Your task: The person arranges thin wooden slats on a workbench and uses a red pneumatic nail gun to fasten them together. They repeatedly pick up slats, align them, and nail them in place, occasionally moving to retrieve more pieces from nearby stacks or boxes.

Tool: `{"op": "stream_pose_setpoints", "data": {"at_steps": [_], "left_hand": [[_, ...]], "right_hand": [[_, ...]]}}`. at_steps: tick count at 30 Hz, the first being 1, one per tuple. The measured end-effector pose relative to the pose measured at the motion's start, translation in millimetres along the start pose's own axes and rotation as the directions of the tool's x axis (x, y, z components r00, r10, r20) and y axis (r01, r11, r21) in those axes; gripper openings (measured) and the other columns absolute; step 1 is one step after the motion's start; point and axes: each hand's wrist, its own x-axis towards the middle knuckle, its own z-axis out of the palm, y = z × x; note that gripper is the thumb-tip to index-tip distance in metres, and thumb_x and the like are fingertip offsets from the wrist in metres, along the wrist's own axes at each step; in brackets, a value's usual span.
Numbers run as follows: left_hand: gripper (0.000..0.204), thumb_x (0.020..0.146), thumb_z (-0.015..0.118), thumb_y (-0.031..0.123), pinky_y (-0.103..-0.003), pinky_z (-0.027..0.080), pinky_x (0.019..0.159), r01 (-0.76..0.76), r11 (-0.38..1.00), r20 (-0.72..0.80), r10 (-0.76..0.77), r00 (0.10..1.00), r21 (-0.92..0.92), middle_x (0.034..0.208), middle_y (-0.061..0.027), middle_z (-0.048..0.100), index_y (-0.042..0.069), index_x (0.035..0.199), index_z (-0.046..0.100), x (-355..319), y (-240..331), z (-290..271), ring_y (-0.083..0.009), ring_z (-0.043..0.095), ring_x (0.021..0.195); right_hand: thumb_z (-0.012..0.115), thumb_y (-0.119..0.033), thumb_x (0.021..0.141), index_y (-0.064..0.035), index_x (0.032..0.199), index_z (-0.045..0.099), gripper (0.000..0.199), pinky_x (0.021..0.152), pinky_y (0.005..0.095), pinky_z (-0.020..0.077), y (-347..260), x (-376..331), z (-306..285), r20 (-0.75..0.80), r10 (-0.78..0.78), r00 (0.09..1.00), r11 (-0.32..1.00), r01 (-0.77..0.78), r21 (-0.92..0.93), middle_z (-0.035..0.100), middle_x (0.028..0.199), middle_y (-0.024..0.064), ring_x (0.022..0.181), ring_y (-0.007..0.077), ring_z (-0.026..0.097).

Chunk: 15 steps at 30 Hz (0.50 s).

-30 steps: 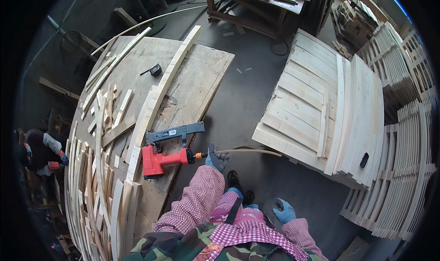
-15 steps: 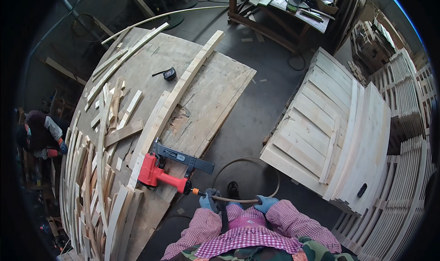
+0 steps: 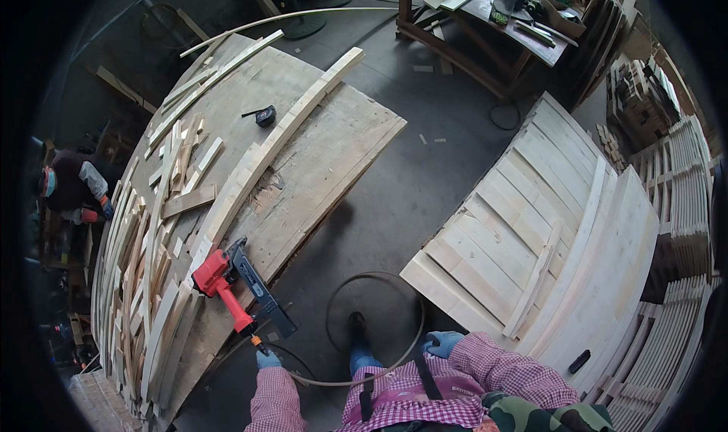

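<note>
A red and dark grey nail gun (image 3: pixel 227 292) lies on the near edge of the large wooden worktable (image 3: pixel 341 136), against a long curved lath. From its handle an orange coupling joins a brown air hose (image 3: pixel 353 383). In a blue glove, my left hand (image 3: pixel 267 358) is closed around the hose end just below the coupling. My right hand (image 3: pixel 442 344), also gloved in blue, is by my right side with its fingers curled at the hose, which sags in front of me and loops over the floor.
Thin wooden strips (image 3: pixel 136 280) are heaped on the table's left side, near a tape measure (image 3: pixel 265 116). To the right stands a stack of pale wooden panels (image 3: pixel 485 235) with a small black object (image 3: pixel 579 361) on it. Another person (image 3: pixel 76 186) works at far left.
My left hand has moved left and down with the hose end, away from my right hand. The nail gun has swung its handle downward. The hose between my hands now sags; the view has shifted.
</note>
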Motion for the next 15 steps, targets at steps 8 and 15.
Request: {"op": "stream_pose_setpoints", "data": {"at_steps": [8,15], "left_hand": [[0.014,0.088,0.053,0.015,-0.041,0.048,0.067,-0.289,0.791,-0.171,0.438,0.882,0.539,0.081,-0.0145,0.062,0.005,0.099,0.056,-53,15,-20,-0.0295,0.061,0.074],[0.012,0.09,0.049,0.016,-0.04,0.047,0.062,-0.475,0.87,0.173,0.452,0.875,0.133,0.077,-0.0128,0.059,0.007,0.094,0.055,-127,49,48,-0.0271,0.059,0.069]], "right_hand": [[0.06,-0.043,0.081,-0.009,0.13,0.052,0.06,0.098,0.0361,0.0439,175,-54,-53,-0.389,0.377,0.84,0.912,-0.265,0.313,0.061,0.121,0.0148,0.112,0.0274,0.058],[0.071,-0.028,0.078,-0.0096,0.145,0.029,0.081,0.071,0.0285,0.052,190,-54,-144,-0.627,0.208,0.75,0.953,-0.012,0.301,0.07,0.095,0.0102,0.076,0.0151,0.065]]}}
